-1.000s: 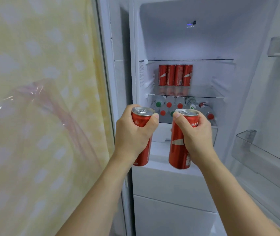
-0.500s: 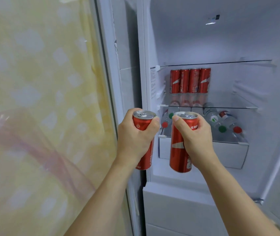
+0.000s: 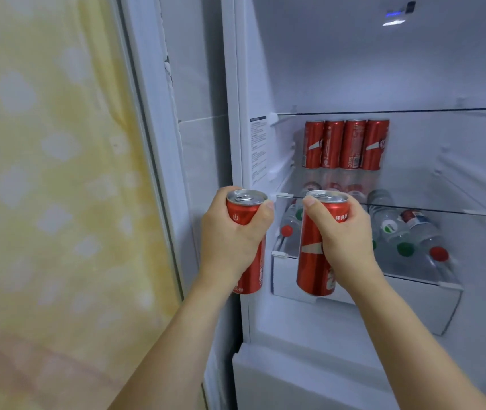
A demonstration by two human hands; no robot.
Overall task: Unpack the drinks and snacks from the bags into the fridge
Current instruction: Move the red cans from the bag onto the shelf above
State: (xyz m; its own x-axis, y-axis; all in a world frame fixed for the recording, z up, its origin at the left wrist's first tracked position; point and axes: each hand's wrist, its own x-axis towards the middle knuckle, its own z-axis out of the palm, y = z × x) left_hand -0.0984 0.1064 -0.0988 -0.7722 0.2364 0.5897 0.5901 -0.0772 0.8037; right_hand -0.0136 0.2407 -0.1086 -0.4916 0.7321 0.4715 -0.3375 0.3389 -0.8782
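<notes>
Two red cans held before the open fridge [image 3: 265, 84]

One upright red can [image 3: 247, 279] is gripped by the left hand [image 3: 231, 235], another red can [image 3: 312, 261] by the right hand [image 3: 344, 235].

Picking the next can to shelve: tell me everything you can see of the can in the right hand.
The can is slim, tall, red metal with a white swoosh, white characters near the top and a silver lid, unopened. It is upright, tilted slightly, in front of the fridge's drawer. The right hand grips its upper half; nothing else touches it.

Four cans [image 3: 346, 144] on shelf [image 3: 431, 187] above bottles [image 3: 395, 232]
</notes>
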